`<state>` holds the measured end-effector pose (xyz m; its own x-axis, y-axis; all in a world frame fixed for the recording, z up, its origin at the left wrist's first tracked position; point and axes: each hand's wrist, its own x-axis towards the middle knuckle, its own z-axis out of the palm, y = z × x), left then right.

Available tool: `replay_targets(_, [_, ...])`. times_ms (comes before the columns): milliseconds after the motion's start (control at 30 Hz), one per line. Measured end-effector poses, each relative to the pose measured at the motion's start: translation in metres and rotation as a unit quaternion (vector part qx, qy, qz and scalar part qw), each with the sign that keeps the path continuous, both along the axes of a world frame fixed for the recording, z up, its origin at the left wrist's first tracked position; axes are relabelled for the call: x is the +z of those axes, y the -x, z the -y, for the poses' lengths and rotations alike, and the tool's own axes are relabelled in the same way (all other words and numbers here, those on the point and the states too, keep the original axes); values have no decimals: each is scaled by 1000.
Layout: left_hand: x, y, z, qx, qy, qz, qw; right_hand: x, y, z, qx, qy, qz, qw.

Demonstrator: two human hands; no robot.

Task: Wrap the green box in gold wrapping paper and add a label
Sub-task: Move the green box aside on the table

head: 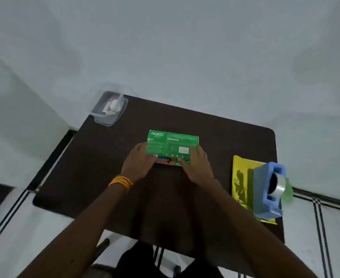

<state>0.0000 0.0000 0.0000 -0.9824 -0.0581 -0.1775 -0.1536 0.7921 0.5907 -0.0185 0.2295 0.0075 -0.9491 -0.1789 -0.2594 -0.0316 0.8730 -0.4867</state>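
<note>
The green box [172, 144] lies flat in the middle of the dark brown table [105, 167], white print on its top face. My left hand [138, 163] grips its left end, thumb on the near edge. My right hand [197, 166] grips its right end, with fingers over the top and near side. Folded gold wrapping paper [240, 177] lies at the table's right edge, partly under a blue tape dispenser [268, 189]. A clear plastic container [110, 108] with white paper pieces sits at the far left corner; what those pieces are is too small to tell.
The table stands on a pale tiled floor with black stripe lines. The dispenser holds a silver-looking tape roll and overhangs the right edge. Below the near edge I see dark chair parts and my legs.
</note>
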Motion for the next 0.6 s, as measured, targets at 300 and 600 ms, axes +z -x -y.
replay_targets(300, [-29, 53, 28, -81, -62, 62, 993, -27, 21, 32, -113, -38, 26, 992])
replay_targets(600, [-65, 76, 19, -67, -110, 100, 987, -54, 33, 43, -178, -1, -6, 984])
